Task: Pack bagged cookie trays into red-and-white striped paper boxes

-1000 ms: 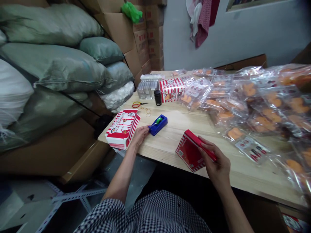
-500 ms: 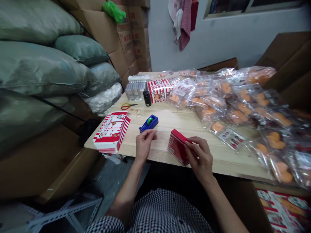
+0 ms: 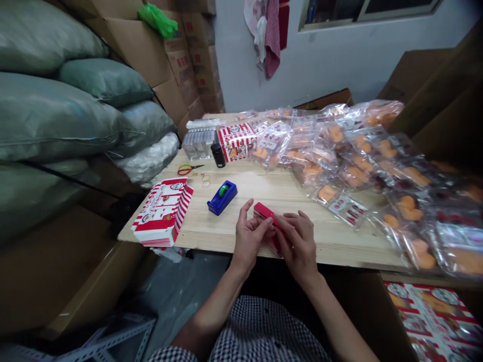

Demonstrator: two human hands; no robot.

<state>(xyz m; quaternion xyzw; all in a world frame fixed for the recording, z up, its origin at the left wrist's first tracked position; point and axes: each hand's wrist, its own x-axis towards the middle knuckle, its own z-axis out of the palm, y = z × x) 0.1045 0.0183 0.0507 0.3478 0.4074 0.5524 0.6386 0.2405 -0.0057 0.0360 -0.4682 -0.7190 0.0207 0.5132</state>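
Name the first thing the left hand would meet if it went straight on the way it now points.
Most likely the red box, held in the right hand: the left hand is right up against it in the picture, though actual contact is hard to confirm.

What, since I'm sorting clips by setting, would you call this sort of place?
Probably a packing workroom: clear bags of orange pieces cover part of the table, a blue tape dispenser sits near striped packaging, and sacks are piled alongside.
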